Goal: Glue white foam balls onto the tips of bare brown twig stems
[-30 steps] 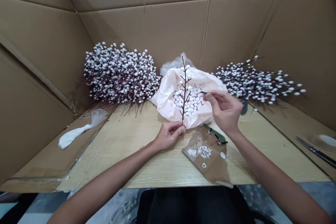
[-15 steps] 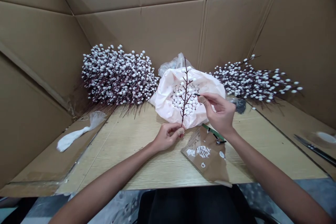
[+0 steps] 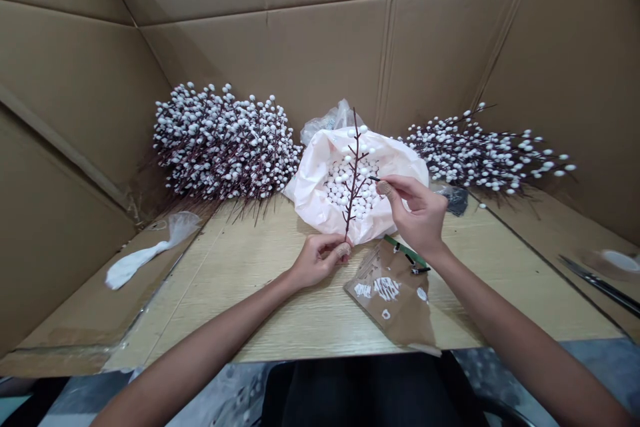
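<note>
My left hand (image 3: 321,259) pinches the lower end of a dark brown artificial branch (image 3: 354,177), which stands nearly upright. A few white berries sit near its top, while its lower twigs are bare. Close to the branch's right side is my right hand (image 3: 416,210), fingers closed on a thin dark stick (image 3: 375,179) whose tip points left toward the twigs. I cannot tell whether the tip touches them. Behind the branch lies an opened pale pink plastic bag (image 3: 313,197) with many loose white berries (image 3: 367,199) in it.
Bundles of white-berried branches lie at the left (image 3: 227,143) and right (image 3: 490,150). A cardboard piece (image 3: 400,313) with white smears and a green strip is in front. A white-filled plastic bag (image 3: 135,268) lies left; scissors (image 3: 600,285) and a tape roll (image 3: 620,260) lie right.
Almost nothing differs. Both hands, the branch and the dark stick keep nearly the same places; the whole view has shifted very slightly.
</note>
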`<state>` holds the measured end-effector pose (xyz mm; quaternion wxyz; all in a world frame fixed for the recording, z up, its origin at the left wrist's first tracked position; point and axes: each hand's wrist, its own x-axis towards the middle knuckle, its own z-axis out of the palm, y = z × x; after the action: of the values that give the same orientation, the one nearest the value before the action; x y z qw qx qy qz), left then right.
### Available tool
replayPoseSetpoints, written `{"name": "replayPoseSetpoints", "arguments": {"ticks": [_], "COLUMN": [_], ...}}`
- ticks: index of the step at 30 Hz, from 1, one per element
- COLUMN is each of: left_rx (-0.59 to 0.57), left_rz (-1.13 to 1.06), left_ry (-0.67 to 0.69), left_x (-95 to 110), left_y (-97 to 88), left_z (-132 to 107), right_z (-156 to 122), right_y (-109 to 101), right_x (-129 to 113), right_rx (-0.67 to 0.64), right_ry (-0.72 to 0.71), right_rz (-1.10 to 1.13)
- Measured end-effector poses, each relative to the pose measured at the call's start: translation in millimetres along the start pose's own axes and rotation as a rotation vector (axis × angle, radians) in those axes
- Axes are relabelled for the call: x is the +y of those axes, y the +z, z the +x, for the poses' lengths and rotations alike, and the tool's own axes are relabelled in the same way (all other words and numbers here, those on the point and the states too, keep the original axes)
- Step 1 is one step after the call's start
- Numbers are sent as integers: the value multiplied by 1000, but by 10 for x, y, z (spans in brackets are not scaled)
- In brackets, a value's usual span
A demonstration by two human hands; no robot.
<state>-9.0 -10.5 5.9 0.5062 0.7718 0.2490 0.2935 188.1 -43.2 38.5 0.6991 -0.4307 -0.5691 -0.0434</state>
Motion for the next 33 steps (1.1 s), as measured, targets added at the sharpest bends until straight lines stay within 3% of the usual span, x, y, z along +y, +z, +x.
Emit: {"name": "replayPoseSetpoints", "arguments": {"ticks": [33], "left_rx": [48], "left_rz": [2], "left_ry": [0], "left_x": [-35], "left_y": [6], "left_z": [7], "right_z": [31], "right_y": [-19], "right_x": [-24], "right_rx": [7], "right_ry": [-21], "right_rz": [-11]}}
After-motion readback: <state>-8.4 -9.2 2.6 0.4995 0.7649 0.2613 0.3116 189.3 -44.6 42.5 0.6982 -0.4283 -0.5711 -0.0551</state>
